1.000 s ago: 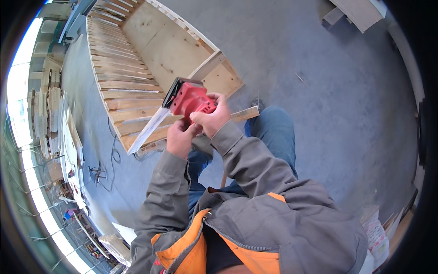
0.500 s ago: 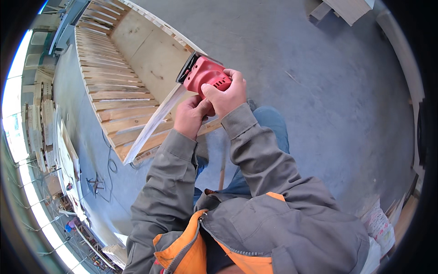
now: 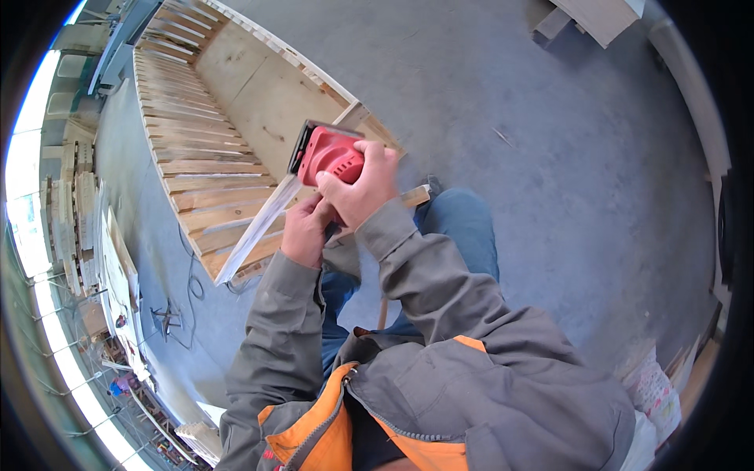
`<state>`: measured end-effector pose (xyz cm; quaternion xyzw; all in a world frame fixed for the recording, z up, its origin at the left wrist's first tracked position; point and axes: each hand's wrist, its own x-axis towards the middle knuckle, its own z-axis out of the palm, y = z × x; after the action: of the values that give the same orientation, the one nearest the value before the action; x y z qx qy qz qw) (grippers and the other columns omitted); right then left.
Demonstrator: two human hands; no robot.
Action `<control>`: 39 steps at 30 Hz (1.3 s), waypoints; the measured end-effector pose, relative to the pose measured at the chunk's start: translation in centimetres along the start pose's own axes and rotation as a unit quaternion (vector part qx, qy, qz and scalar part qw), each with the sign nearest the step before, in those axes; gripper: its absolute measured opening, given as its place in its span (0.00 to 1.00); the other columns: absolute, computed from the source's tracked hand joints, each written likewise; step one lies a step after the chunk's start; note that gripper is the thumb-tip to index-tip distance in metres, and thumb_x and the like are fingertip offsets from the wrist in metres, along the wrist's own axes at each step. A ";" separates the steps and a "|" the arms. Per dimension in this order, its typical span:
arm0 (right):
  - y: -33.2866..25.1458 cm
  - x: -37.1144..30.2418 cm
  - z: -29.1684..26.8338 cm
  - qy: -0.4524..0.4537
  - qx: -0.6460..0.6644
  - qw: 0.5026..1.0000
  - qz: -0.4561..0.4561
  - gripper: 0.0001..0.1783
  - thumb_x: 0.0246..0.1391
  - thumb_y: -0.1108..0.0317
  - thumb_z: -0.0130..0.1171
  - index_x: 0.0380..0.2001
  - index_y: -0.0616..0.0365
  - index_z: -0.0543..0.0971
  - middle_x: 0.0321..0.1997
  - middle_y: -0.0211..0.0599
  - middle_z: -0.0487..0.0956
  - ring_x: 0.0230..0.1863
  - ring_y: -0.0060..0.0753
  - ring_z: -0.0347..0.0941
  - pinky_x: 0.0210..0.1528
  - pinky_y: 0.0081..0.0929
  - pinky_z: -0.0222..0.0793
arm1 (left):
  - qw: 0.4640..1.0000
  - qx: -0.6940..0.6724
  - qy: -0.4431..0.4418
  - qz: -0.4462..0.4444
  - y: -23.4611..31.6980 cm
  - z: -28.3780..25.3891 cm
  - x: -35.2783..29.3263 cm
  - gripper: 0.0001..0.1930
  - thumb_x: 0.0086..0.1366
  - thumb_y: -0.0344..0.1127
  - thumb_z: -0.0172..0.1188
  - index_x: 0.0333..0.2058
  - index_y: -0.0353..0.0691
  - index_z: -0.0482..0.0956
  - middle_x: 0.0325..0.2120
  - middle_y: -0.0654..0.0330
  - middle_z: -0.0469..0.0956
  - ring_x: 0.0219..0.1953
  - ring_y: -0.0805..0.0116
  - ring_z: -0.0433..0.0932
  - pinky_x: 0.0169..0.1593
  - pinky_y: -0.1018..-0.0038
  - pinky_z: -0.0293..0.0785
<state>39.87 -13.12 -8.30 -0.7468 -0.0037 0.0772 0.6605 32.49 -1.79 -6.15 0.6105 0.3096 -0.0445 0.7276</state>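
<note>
A red electric sander [image 3: 331,157] with a black base plate rests on the top rail [image 3: 258,228] at the near end of a long slatted wooden crate [image 3: 208,177]. My right hand [image 3: 367,182] is wrapped over the sander's body, thumb on the near side. Lower down, my left hand [image 3: 305,228] is closed round the tool's rear end, where a dark part shows under the fingers. The rail's pale upper face runs from beneath the sander to the crate's near left corner. The sander hides part of the rail.
My knee [image 3: 459,231] is right beside the crate's near end. A dark cable [image 3: 194,286] lies on the grey concrete floor [image 3: 581,188] to the left. Stacked boards [image 3: 75,212] stand farther left. A pale wooden box [image 3: 601,20] sits at the far right.
Both hands have moved the sander left and nearer along the rail, away from its right-hand end. The crate's near right corner now shows.
</note>
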 end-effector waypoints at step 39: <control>1.5 -6.0 6.1 -0.033 -0.112 0.987 -0.111 0.42 0.46 0.49 0.74 0.56 0.69 0.72 0.54 0.61 0.70 0.54 0.56 0.71 0.60 0.47 0.70 | 0.999 -0.011 -0.022 0.042 -4.8 -8.3 -3.9 0.15 0.76 0.40 0.60 0.47 0.31 0.81 0.36 0.62 0.82 0.36 0.75 0.79 0.42 0.76 0.76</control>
<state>33.07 -7.99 -9.82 -0.8082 -0.1173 0.0272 0.5765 23.98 3.43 -8.82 0.6139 0.2683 -0.0238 0.7420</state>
